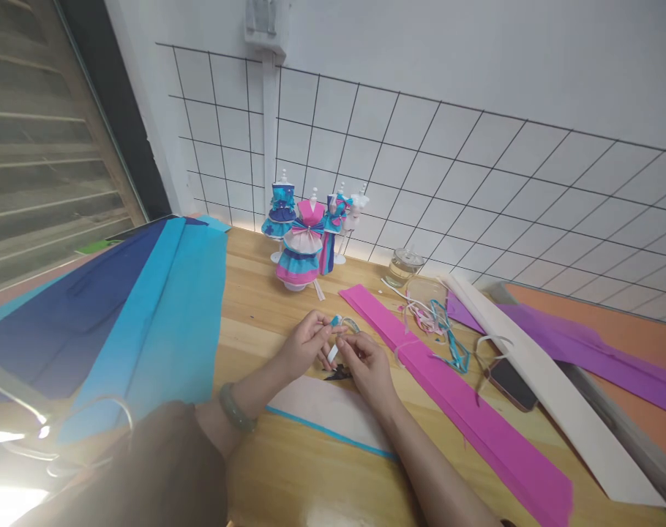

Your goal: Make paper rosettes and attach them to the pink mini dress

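Note:
My left hand (305, 344) is closed in a pinch on a small blue-and-white piece (336, 320) that looks like crepe paper. My right hand (370, 369) meets it, thumb and forefinger pinched on a thin pale strip (350, 322) that curls up beside the blue-and-white piece. A white end (333, 353) pokes out below the fingers. Under the hands lies a small dark object (339, 372), partly covered, its kind unclear. Between my forearms rests a pale pink sheet (325, 411) with a blue edge.
Several miniature dress forms in paper dresses (305, 245) stand by the wall. Blue sheets (187, 307) lie left. To the right are a pink strip (454, 395), tangled ribbons (448, 333), a glass jar (403, 269), a phone (511, 382), a white strip (563, 402) and purple paper (596, 359).

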A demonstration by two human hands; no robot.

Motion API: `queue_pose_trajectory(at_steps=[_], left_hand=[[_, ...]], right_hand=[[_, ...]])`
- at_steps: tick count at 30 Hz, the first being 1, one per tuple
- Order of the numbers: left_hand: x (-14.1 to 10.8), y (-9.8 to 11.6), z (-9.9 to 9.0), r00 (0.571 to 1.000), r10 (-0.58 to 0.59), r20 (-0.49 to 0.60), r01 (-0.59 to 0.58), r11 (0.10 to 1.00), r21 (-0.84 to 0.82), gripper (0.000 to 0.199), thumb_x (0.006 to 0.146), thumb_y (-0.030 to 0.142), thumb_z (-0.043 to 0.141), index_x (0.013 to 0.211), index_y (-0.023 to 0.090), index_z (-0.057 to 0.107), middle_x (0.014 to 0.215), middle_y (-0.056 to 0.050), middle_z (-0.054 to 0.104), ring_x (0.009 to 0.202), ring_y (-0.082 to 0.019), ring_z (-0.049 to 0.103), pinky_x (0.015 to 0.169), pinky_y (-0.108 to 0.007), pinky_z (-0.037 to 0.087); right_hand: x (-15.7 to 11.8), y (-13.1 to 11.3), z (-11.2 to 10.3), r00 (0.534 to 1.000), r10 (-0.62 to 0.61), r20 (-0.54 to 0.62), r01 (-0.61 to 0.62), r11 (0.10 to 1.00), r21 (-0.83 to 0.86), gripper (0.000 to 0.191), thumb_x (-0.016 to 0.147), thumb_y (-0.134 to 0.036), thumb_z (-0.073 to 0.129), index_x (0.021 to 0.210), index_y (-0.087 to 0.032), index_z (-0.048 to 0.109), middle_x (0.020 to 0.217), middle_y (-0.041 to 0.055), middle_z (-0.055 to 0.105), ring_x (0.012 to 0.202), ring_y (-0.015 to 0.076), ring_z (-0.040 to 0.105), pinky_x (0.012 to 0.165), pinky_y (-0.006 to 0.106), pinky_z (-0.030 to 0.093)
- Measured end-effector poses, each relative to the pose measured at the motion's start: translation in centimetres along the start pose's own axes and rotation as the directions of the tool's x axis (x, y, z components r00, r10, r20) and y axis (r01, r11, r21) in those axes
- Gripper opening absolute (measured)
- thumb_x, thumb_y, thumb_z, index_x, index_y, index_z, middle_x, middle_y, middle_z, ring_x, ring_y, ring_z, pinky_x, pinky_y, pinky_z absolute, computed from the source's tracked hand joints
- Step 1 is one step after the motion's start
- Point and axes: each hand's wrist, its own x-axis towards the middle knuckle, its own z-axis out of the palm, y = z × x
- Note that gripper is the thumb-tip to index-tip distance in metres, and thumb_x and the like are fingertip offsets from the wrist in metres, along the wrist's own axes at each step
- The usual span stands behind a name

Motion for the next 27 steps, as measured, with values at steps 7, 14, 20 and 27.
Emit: queue_pose_trajectory(at_steps=[7, 14, 20, 27], left_hand=[[-0.32, 0.3, 0.14, 1.0, -0.001, -0.008, 0.001, 0.998, 0.057, 0.028, 0.078, 0.045, 0.044, 0.086, 0.02, 0.036, 0.086, -0.004, 0.063, 0.04, -0.007, 0.054, 0.039, -0.021, 0.046], [-0.56, 0.14, 0.12, 0.999, 0.031, -0.02, -0.025, 0.963, 0.27, 0.022, 0.08, 0.042, 0.04, 0.084, 0.02, 0.038, 0.069, 0.001, 0.06, 0.04, -0.01, 0.055, 0.036, -0.019, 0.041], [-0.41, 0.36, -0.01, 0.992, 0.098, -0.083, -0.062, 0.931, 0.359, 0.019, 0.081, 0.039, 0.04, 0.083, 0.02, 0.042, 0.073, -0.001, 0.062, 0.048, -0.011, 0.056, 0.043, -0.02, 0.042], [-0.21, 0.45, -0.53, 0.991, 0.093, -0.1, -0.044, 0.911, 0.411, 0.018, 0.079, 0.035, 0.043, 0.077, 0.018, 0.048, 0.064, 0.001, 0.055, 0.051, -0.009, 0.05, 0.047, -0.019, 0.039]], right_hand=[[-0.11, 0.19, 0.09, 0.999, -0.034, -0.033, 0.029, 0.988, -0.151, 0.027, 0.08, -0.035, 0.048, 0.059, -0.017, 0.053, 0.053, -0.0022, 0.042, 0.05, 0.0117, 0.04, 0.046, 0.023, 0.031], [-0.08, -0.2, -0.4, 0.978, -0.199, 0.063, 0.204, 0.845, -0.494, 0.026, 0.083, -0.027, 0.042, 0.06, -0.018, 0.051, 0.058, 0.0012, 0.049, 0.056, 0.0136, 0.045, 0.055, 0.025, 0.03], [0.13, -0.39, -0.5, 0.951, -0.255, 0.176, 0.307, 0.7, -0.645, 0.026, 0.085, -0.021, 0.037, 0.063, -0.017, 0.052, 0.061, 0.0033, 0.052, 0.059, 0.0146, 0.047, 0.058, 0.027, 0.027], [-0.03, -0.41, -0.38, 0.932, -0.258, 0.253, 0.361, 0.682, -0.636, 0.026, 0.086, -0.022, 0.037, 0.066, -0.017, 0.053, 0.063, 0.003, 0.053, 0.061, 0.0145, 0.048, 0.062, 0.028, 0.026]])
